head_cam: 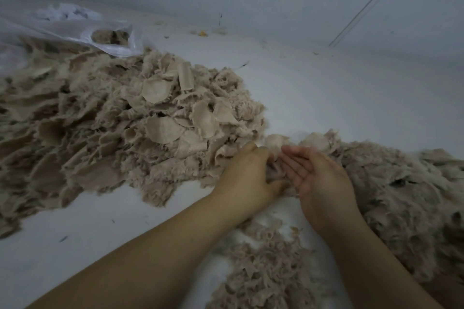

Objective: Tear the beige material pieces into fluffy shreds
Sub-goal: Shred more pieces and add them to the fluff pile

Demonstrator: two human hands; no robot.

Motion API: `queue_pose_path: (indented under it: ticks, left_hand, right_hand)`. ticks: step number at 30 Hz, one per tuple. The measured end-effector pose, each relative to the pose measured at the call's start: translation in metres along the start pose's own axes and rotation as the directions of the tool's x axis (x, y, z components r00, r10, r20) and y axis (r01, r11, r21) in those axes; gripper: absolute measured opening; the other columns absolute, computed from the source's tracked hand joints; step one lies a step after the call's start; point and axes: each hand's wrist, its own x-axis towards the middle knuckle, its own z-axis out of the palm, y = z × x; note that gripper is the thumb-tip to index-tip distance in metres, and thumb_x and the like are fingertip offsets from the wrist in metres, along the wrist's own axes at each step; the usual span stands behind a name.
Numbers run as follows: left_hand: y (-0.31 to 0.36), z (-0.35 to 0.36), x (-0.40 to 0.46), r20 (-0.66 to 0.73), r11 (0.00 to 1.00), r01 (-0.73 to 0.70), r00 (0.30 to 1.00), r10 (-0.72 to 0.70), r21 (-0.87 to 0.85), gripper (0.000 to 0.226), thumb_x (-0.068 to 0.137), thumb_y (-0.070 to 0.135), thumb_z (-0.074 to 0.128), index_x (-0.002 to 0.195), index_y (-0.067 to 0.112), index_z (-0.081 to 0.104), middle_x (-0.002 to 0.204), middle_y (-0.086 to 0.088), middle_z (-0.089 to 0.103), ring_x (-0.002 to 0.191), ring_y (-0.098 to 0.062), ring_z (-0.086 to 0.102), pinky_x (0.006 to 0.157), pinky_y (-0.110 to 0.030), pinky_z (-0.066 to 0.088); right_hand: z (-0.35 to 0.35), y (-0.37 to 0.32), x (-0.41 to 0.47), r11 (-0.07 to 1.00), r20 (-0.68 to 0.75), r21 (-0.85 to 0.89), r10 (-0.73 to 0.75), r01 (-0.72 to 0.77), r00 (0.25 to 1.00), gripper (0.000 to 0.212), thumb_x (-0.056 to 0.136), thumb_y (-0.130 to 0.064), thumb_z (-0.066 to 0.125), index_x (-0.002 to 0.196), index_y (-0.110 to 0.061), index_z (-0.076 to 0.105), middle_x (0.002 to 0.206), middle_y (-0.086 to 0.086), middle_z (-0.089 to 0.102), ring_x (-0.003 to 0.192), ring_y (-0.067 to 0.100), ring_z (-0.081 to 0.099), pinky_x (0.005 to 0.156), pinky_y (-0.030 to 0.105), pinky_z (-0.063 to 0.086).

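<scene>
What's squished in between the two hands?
In the head view, a small clump of beige material sits between the left hand and the right hand. The left fingers curl onto it; the right palm is open.

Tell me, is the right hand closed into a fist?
No, the right hand lies open, palm turned up and fingers straight, beside the left hand, which grips a beige fabric piece.

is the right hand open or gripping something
Open: the right hand lies palm up with straight fingers, resting beside the fluffy beige shredded pile; nothing sits in its palm.
</scene>
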Motion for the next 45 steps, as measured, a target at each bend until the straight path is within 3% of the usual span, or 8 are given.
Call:
queue_pose_path:
  ticks: [4,8,11,15,21,25,37,45]
  left_hand:
    - [-0.003,0.000,0.004,-0.041,0.992,-0.085,0.995,0.089,0.092,0.012,0.092,0.019,0.062,0.091,0.007,0.065,0.091,-0.004,0.052,0.086,-0.021,0.054,0.075,-0.033,0.046]
    - [-0.002,-0.001,0.002,-0.179,0.944,-0.073,0.984,0.014,-0.322,0.012,0.095,0.009,0.059,0.083,0.010,0.060,0.067,0.006,0.053,0.058,-0.003,0.047,0.055,-0.020,0.041]
    - [0.006,-0.003,-0.002,-0.188,0.776,-0.049,0.978,-0.090,-0.628,0.021,0.097,0.008,0.055,0.079,0.019,0.058,0.057,0.009,0.052,0.052,-0.006,0.046,0.054,-0.036,0.045]
    - [0.009,-0.013,0.000,-0.243,0.565,-0.100,0.952,-0.184,-0.819,0.023,0.100,0.005,0.049,0.081,0.015,0.057,0.056,0.007,0.054,0.049,-0.007,0.046,0.048,-0.024,0.041]
    - [0.005,-0.011,0.000,-0.151,0.556,-0.003,0.964,-0.221,-0.831,0.016,0.100,0.005,0.050,0.086,0.007,0.057,0.060,-0.009,0.057,0.046,-0.015,0.049,0.044,-0.024,0.043]
    - [0.002,-0.011,0.000,-0.146,0.578,0.020,0.960,-0.239,-0.816,0.017,0.101,0.011,0.050,0.085,0.007,0.056,0.060,-0.008,0.055,0.046,-0.016,0.049,0.043,-0.025,0.043]
    - [-0.002,-0.013,0.001,0.071,0.566,0.176,0.977,-0.203,-0.806,0.037,0.101,0.026,0.051,0.069,0.011,0.061,0.047,-0.007,0.055,0.036,-0.017,0.045,0.037,-0.021,0.035]
    - [-0.003,-0.019,0.002,0.181,0.564,0.222,0.975,-0.128,-0.796,0.045,0.102,0.032,0.046,0.076,-0.004,0.054,0.044,-0.008,0.041,0.038,-0.018,0.031,0.040,-0.023,0.024]
  right_hand:
    - [0.001,0.000,0.000,0.999,0.006,-0.035,-0.005,0.005,1.000,0.032,0.108,-0.020,0.043,0.097,-0.003,0.068,0.102,0.012,0.077,0.103,0.023,0.073,0.093,0.034,0.057]
    - [-0.002,0.002,0.001,0.983,0.008,-0.184,-0.005,0.006,1.000,0.024,0.105,-0.016,0.050,0.103,-0.006,0.072,0.105,0.011,0.076,0.103,0.021,0.073,0.082,0.027,0.059]
    - [-0.004,0.003,0.000,0.965,0.016,-0.261,-0.018,0.021,1.000,0.025,0.103,-0.018,0.053,0.098,-0.013,0.077,0.107,0.010,0.076,0.106,0.026,0.071,0.092,0.041,0.055]
    - [0.002,0.000,-0.004,0.975,0.026,-0.219,-0.039,0.044,0.999,0.030,0.101,-0.013,0.056,0.085,-0.018,0.080,0.098,0.005,0.078,0.097,0.019,0.074,0.093,0.039,0.055]
    - [-0.002,0.001,-0.009,0.901,0.248,-0.410,-0.042,0.144,0.968,0.024,0.095,-0.034,0.065,0.097,-0.015,0.080,0.103,0.008,0.077,0.101,0.021,0.072,0.091,0.037,0.056]
    - [-0.007,0.003,-0.006,0.922,0.185,-0.363,-0.067,0.131,0.980,0.026,0.092,-0.034,0.069,0.085,-0.010,0.076,0.093,0.030,0.070,0.087,0.046,0.067,0.088,0.059,0.055]
    - [-0.003,0.002,-0.005,0.960,0.203,-0.251,-0.078,0.129,0.976,0.035,0.098,-0.035,0.056,0.087,-0.011,0.079,0.093,0.019,0.076,0.092,0.034,0.073,0.082,0.037,0.058]
    - [-0.004,0.000,-0.007,0.943,0.163,-0.304,-0.091,0.138,0.982,0.043,0.104,-0.034,0.049,0.095,-0.003,0.076,0.096,0.024,0.074,0.097,0.043,0.069,0.096,0.059,0.051]
